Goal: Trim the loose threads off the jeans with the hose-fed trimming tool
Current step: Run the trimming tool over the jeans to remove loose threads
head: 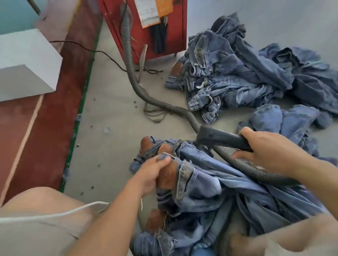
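Head view: person seated, looking down at lap and floor
Left hand (157,171): fingers curled round the waistband of the jeans (217,194), thumb on top, pinching denim by the brown leather patch (167,176)
Right hand (268,151): wrapped round the black handle of the trimming tool (222,137), fingers curled under, slightly blurred
Jeans position: bunched across the lap between the knees, waistband end toward the left hand, legs trailing down to the lower right
Tool position: just above the waistband; whether its front end touches the fabric, cannot tell
Hose (129,57): grey ribbed, runs from the red cabinet (147,20) across the floor to the tool; a second ribbed length passes under the right hand over the jeans
In the way: right forearm and hose cover part of the jeans
Denim pile (239,68): heaped on the floor, right of the cabinet, well apart from the lap
Loose pair (286,118): lighter blue, just beyond the right hand
White block (17,64): upper left, on the red strip
Black cable (92,51): from the block toward the cabinet
Floor (107,111): grey, thread scraps and lint scattered
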A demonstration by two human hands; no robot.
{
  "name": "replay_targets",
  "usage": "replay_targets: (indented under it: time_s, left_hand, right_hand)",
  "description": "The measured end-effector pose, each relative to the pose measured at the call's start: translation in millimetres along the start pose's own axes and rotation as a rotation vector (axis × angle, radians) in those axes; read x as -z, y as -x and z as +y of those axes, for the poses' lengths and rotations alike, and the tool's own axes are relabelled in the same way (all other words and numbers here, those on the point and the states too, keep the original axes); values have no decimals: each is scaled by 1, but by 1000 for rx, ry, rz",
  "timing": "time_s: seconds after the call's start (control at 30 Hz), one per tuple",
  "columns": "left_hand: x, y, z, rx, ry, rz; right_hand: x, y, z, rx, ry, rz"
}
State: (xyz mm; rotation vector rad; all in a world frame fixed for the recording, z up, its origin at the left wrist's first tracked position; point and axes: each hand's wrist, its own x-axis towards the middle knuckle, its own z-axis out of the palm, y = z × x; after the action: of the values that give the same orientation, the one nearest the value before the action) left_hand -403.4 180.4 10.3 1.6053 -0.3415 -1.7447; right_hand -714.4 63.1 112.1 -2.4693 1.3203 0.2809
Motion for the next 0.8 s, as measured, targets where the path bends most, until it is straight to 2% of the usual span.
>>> replay_targets:
  time_s: [0.1,0.23,0.3,0.37,0.5,0.57,0.6,0.67,0.77,0.8]
  left_hand:
    - [-8,17,48,-168,152,32]
    - [-15,43,100,-322,49,-68]
    - [-23,46,109,-337,-23,-66]
    - [-18,44,101,-252,-43,17]
    - [16,23,61,126,-25,134]
    - [22,14,44,192,-19,201]
    - [23,10,36,172,-53,229]
    - [24,2,21,33,-279,270]
    - [20,-3,-1,-71,-951,341]
    - [19,-4,-5,-81,-1104,366]
  right_hand:
    - [10,9,7,-36,-149,172]
    - [25,25,11,-125,-295,432]
    - [30,30,11,-134,-291,515]
    - [31,36,8,-104,-288,490]
    - [19,38,8,-30,-173,341]
    - [11,35,5,-14,-84,222]
    - [7,32,4,-1,-38,181]
    - [-1,27,-2,45,62,124]
    - [-8,22,-15,107,95,71]
    - [-10,20,-19,117,99,68]
